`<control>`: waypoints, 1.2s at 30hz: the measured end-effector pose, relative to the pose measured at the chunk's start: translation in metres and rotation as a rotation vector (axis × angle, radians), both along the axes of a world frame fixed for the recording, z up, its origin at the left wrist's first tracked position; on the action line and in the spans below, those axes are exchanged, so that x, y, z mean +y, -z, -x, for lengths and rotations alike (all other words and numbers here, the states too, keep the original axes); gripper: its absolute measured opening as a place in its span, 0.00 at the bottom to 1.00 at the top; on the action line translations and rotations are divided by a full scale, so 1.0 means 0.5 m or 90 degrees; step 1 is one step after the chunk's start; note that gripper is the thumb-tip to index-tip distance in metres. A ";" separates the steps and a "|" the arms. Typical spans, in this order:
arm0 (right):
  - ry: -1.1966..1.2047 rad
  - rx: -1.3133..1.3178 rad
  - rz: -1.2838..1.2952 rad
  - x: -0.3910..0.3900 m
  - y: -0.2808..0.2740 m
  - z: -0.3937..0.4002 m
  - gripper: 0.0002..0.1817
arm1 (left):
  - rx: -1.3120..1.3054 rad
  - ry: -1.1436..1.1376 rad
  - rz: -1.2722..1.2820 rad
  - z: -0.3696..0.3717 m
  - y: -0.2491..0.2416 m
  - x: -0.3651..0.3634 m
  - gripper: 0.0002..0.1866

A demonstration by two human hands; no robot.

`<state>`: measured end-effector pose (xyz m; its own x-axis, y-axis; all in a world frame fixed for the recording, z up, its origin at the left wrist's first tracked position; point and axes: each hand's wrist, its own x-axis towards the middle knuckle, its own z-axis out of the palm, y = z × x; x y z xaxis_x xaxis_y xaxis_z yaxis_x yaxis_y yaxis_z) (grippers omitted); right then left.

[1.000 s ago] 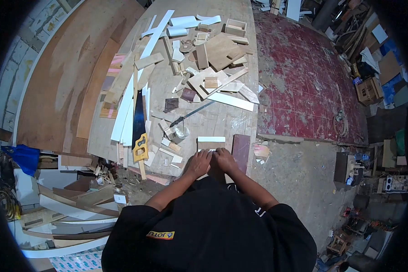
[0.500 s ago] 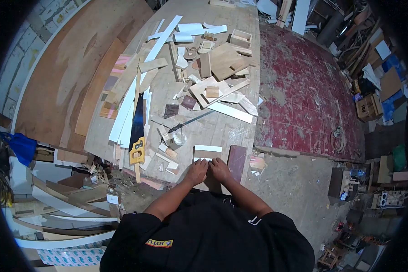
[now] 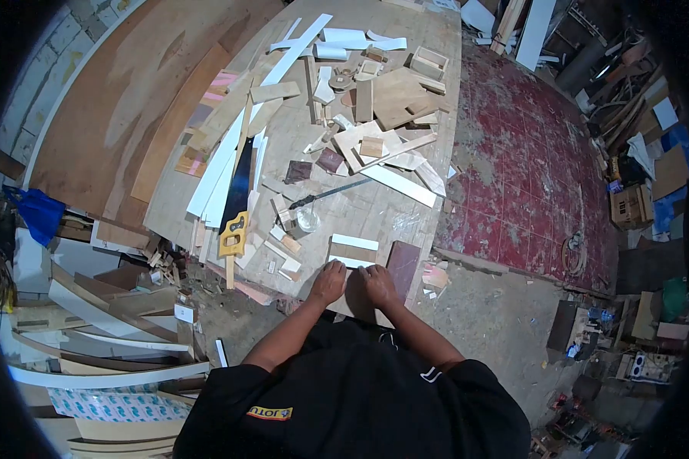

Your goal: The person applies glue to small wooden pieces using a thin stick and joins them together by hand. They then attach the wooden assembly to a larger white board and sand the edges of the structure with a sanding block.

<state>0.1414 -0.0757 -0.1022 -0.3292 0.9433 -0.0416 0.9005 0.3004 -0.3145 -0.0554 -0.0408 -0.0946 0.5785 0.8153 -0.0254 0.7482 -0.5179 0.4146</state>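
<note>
Near the front edge of the workbench lies a small brown board (image 3: 354, 252) with a white strip along its far side and another white strip (image 3: 353, 263) along its near side. My left hand (image 3: 329, 281) has its bent fingertips at the left end of the near strip. At the right end of that strip, my right hand (image 3: 378, 286) pinches the edge with its fingers closed. A dark reddish block (image 3: 402, 265) lies just right of my right hand. Exact thumb positions are hard to make out.
A handsaw with a yellow handle (image 3: 233, 234) lies at the left of the workbench (image 3: 337, 210). Near it are a clear cup (image 3: 308, 221), a dark rod tool (image 3: 331, 193) and small offcuts. Wood pieces and an open wooden box (image 3: 429, 63) are piled farther back.
My hands have moved apart, toward the two ends of the near strip, showing more of it. The camera view has shifted slightly.
</note>
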 end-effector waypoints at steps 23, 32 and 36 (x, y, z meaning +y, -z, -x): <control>0.056 -0.126 0.151 0.004 -0.065 -0.014 0.26 | 0.029 -0.021 -0.061 -0.015 0.007 -0.021 0.20; 0.072 -0.114 0.144 0.004 -0.066 -0.005 0.27 | 0.059 -0.012 -0.008 -0.011 -0.006 -0.005 0.17; 0.024 -0.066 0.102 0.022 -0.022 0.048 0.26 | 0.007 -0.007 0.016 -0.012 -0.026 -0.004 0.18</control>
<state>0.1171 -0.0649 -0.0913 -0.2802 0.9334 -0.2242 0.9402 0.2198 -0.2603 -0.0493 -0.0426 -0.0814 0.5691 0.8206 -0.0522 0.7584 -0.4993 0.4190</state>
